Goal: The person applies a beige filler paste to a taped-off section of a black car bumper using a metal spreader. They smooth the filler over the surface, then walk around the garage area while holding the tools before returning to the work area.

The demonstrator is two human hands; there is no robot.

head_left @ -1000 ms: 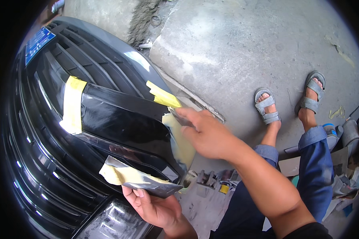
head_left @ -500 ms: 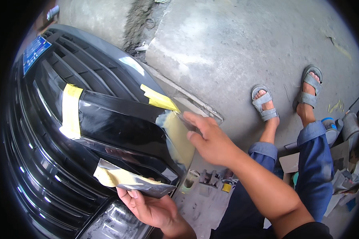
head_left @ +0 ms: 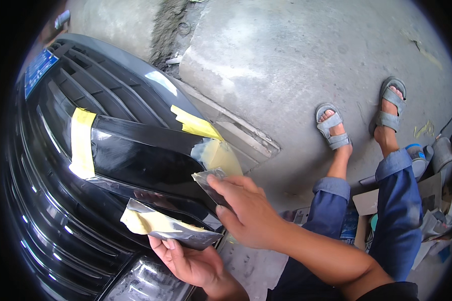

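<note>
Lower centre, right hand (head_left: 248, 213) is gripping blade (head_left: 206, 188), seemingly smoothing putty (head_left: 220, 156), next needing even pressure; left hand (head_left: 196, 262) gripping plate (head_left: 198, 240).

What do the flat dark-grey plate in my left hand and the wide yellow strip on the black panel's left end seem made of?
Flat dark-grey plate: possibly metal or plastic; thin, straight-edged, with a dull sheen.
Wide yellow strip: likely papery masking tape, matte, with uneven ends.
</note>
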